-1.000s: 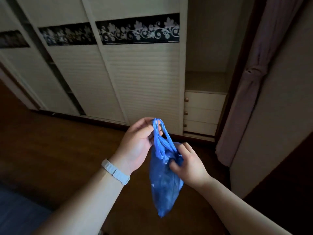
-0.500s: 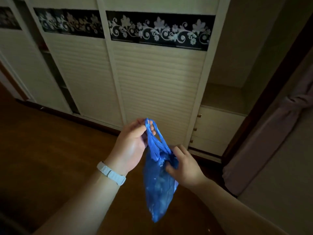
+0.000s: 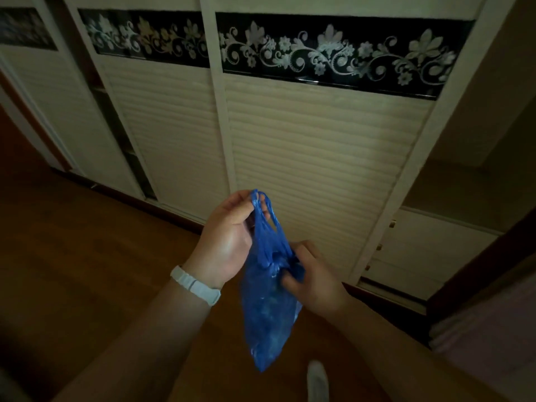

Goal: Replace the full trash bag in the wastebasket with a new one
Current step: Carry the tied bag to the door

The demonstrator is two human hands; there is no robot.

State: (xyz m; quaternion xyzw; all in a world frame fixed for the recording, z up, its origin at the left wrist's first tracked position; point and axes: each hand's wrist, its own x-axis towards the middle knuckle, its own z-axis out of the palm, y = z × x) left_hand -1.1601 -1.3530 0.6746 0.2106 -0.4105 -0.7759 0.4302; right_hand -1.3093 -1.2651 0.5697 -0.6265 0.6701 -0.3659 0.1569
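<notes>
Left hand: my left hand (image 3: pixel 229 242) is up high, fingers (image 3: pixel 240 202) pinched shut on the loops of the blue bag (image 3: pixel 268 311), so the bag's weight hangs from them.
Right hand: my right hand (image 3: pixel 311 281) sits lower, fingers curled closed into the bunched neck, I'd say to steady it under the knot (image 3: pixel 274 264).
Bag: it dangles in the air between my hands, over the floor (image 3: pixel 87 256), touching nothing else.
Why held so: one hand lifting, one gripping the neck keeps the load hanging straight and the mouth closed, my guess.
Material: thin, crinkly blue plastic, a bit see-through, pale lumps showing faintly inside; the handles are twisted into narrow cords.
Shape: a slim pouch, tapering to a point at the bottom, lightly filled by the look of it.
Wristband: a pale band (image 3: pixel 195 285) on my left wrist, smooth and rubbery-looking.
Surroundings: a cream wardrobe (image 3: pixel 304 158) with ribbed sliding doors and a dark floral strip; warm brown wood floor, dim light.
Wastebasket: not in view, so I can't tell whether it is lined yet.
Foot: a pale sock toe (image 3: pixel 317 378) pokes in below, blurred.
</notes>
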